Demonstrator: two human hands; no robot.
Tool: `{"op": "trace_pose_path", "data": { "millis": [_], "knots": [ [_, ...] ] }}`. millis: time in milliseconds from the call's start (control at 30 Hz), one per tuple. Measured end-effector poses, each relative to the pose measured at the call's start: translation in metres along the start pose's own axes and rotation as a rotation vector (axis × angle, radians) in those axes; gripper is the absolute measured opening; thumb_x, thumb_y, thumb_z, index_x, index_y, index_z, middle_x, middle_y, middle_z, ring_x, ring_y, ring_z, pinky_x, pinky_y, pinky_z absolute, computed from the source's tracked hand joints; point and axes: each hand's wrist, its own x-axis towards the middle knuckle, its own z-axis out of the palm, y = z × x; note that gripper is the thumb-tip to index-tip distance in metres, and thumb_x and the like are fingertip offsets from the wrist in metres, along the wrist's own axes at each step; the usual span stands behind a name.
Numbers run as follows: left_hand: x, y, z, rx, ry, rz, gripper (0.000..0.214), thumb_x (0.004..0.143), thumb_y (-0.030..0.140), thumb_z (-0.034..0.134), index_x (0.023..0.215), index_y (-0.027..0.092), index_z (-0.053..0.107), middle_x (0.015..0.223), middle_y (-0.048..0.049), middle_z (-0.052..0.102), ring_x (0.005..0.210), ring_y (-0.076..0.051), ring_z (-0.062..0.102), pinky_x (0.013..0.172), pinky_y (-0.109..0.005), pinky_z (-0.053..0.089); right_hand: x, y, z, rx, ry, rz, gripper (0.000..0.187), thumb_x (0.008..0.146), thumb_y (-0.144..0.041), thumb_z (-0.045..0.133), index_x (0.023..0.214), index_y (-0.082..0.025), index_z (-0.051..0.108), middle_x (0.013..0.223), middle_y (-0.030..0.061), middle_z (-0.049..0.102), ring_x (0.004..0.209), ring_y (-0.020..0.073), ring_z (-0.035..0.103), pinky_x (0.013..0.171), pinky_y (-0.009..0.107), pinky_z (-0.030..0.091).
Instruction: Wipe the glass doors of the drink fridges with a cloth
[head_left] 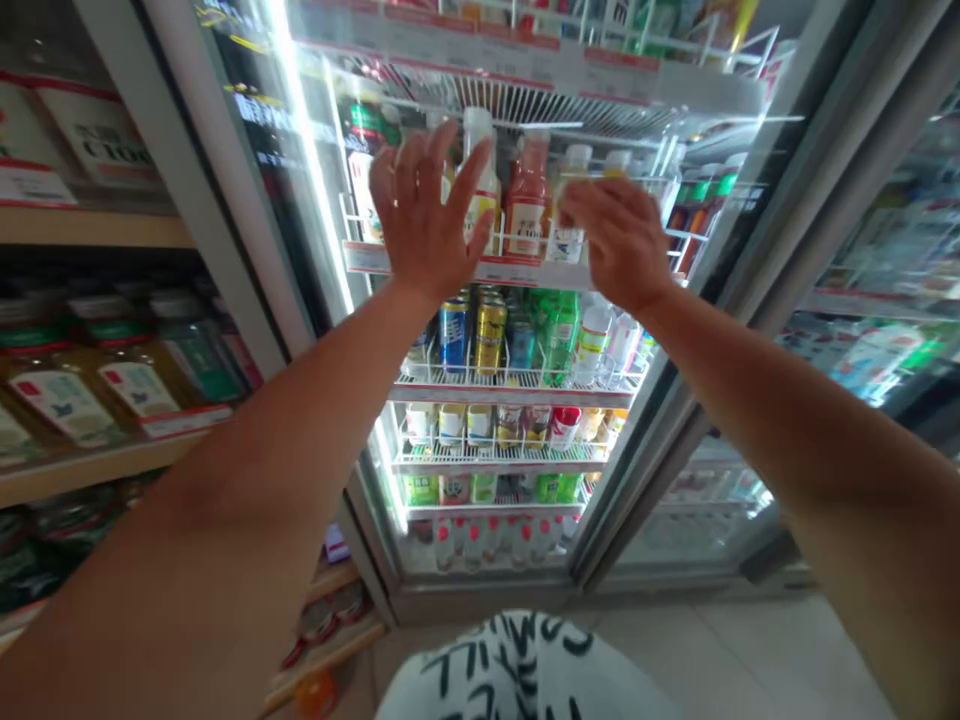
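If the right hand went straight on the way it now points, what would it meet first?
Probably the pale bottle beside the red bottle: the right hand overlaps it in the picture. Depth is unclear, so it may already be touching.

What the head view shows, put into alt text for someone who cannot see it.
A spread left hand and a curled right hand are raised before drink bottles in a lit drinks cooler. Drink cans and more bottles fill lower levels.
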Motion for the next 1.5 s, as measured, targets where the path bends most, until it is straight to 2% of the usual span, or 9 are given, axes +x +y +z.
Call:
{"op": "trace_pose_path", "data": {
  "millis": [133,267,467,633,800,1000,1167,1333,1500],
  "knots": [
    [0.009,-0.009,-0.001,0.009,0.075,0.041,0.07,0.099,0.061,0.043,0.163,0.035,0.031,0.168,0.0198,0.013,0.154,-0.012,-0.026,0.122,-0.041,-0.034,-0.019,0.003,0.009,-0.086,0.384,0.23,0.052,0.102,-0.027,0.032,0.145,-0.028,0.061,0.149,0.0052,0.059,0.137,0.0313,0.047,0.117,0.057,0.03],
    [0.009,-0.011,0.007,0.056,0.077,0.042,0.071,0.1,0.056,0.047,0.164,0.031,0.028,0.169,0.0189,0.008,0.153,-0.014,-0.028,0.122,-0.046,-0.034,-0.034,-0.019,0.015,-0.032,-0.026,-0.017,0.049,0.105,-0.028,0.033,0.145,-0.037,0.06,0.147,-0.0024,0.061,0.136,0.0291,0.052,0.114,0.056,0.038],
    [0.007,-0.011,0.006,0.14,0.061,0.044,0.078,0.098,0.048,0.058,0.165,0.033,0.023,0.17,0.0167,-0.005,0.156,-0.022,-0.02,0.123,-0.053,-0.03,0.007,-0.017,0.015,-0.051,0.32,0.169,0.05,0.107,-0.031,0.029,0.145,-0.033,0.06,0.15,0.0006,0.058,0.136,0.0316,0.049,0.116,0.056,0.034],
    [0.0,-0.001,-0.014,0.107,0.034,0.047,0.069,0.103,0.044,0.052,0.166,0.033,0.025,0.172,0.0111,0.004,0.158,-0.022,-0.012,0.127,-0.054,-0.02,0.012,-0.038,0.027,-0.014,-0.025,-0.106,0.046,0.108,-0.032,0.032,0.144,-0.032,0.061,0.148,-0.0042,0.06,0.14,0.0269,0.05,0.117,0.052,0.038],
    [0.0,0.003,-0.017,0.069,0.022,0.02,0.069,0.102,0.048,0.053,0.165,0.031,0.03,0.171,0.0109,0.007,0.158,-0.023,-0.014,0.126,-0.053,-0.025,0.033,-0.042,0.024,-0.022,0.251,0.14,0.05,0.105,-0.031,0.031,0.145,-0.032,0.06,0.151,-0.0001,0.057,0.14,0.0309,0.045,0.12,0.056,0.031],
    [0.0,0.005,-0.02,0.044,0.034,0.009,0.066,0.102,0.053,0.046,0.164,0.031,0.035,0.17,0.0066,0.015,0.159,-0.027,0.0,0.128,-0.049,-0.02,0.024,-0.055,0.025,0.065,-0.116,-0.081,0.049,0.103,-0.033,0.038,0.149,-0.034,0.055,0.154,-0.0037,0.054,0.145,0.0288,0.043,0.121,0.055,0.031],
    [0.001,0.003,-0.019,-0.089,0.034,-0.014,0.067,0.098,0.052,0.047,0.162,0.038,0.036,0.166,0.0186,0.01,0.154,-0.019,-0.017,0.127,-0.042,-0.024,0.038,-0.035,0.023,0.053,0.294,0.199,0.054,0.098,-0.021,0.036,0.148,-0.027,0.058,0.156,0.001,0.052,0.142,0.0297,0.04,0.12,0.052,0.027],
    [0.001,0.005,-0.019,-0.024,0.034,-0.018,0.067,0.1,0.057,0.042,0.162,0.033,0.038,0.166,0.0161,0.008,0.153,-0.016,-0.017,0.126,-0.038,-0.025,0.032,-0.046,0.027,0.032,-0.008,-0.08,0.048,0.107,-0.03,0.035,0.151,-0.032,0.053,0.156,-0.0055,0.051,0.146,0.0263,0.041,0.12,0.051,0.032],
    [0.002,0.006,-0.019,-0.029,0.014,-0.057,0.065,0.097,0.054,0.042,0.161,0.038,0.04,0.164,0.0209,0.01,0.151,-0.014,-0.022,0.127,-0.037,-0.023,0.045,-0.035,0.028,-0.036,0.338,0.134,0.045,0.107,-0.028,0.037,0.145,-0.026,0.061,0.15,0.0009,0.058,0.137,0.0301,0.049,0.119,0.051,0.035]
  ]
}}
